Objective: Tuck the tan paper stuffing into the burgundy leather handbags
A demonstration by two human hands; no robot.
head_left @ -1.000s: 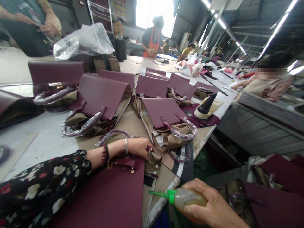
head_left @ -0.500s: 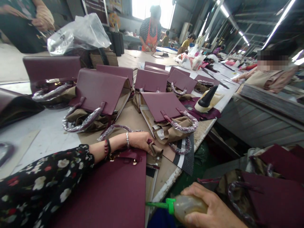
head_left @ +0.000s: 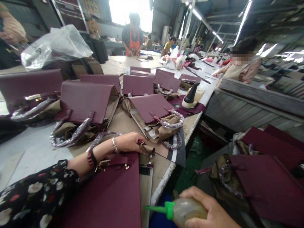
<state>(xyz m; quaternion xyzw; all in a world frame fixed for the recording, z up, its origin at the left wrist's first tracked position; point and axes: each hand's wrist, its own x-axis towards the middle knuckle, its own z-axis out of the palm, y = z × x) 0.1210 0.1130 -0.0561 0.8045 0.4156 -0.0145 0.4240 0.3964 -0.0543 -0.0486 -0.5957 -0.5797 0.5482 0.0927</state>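
Observation:
A large burgundy handbag (head_left: 111, 196) lies flat on the table right in front of me. My left hand (head_left: 129, 142) rests at its top edge, fingers closed on the brown lining and strap hardware (head_left: 144, 148) there. Below the table edge, my right hand (head_left: 209, 212) is wrapped round a cloudy squeeze bottle (head_left: 187, 209) whose green nozzle (head_left: 158, 209) points left toward the bag's side.
Several more burgundy handbags (head_left: 87, 101) with plastic-wrapped handles cover the white table (head_left: 35, 148). A black cone on a cream base (head_left: 192, 93) stands near the right edge. More bags (head_left: 266, 183) are piled at lower right. Other people work further back and right.
The view has shifted right and down. My right hand with the bottle has sunk lower in the picture. My left hand keeps its hold on the bag's top.

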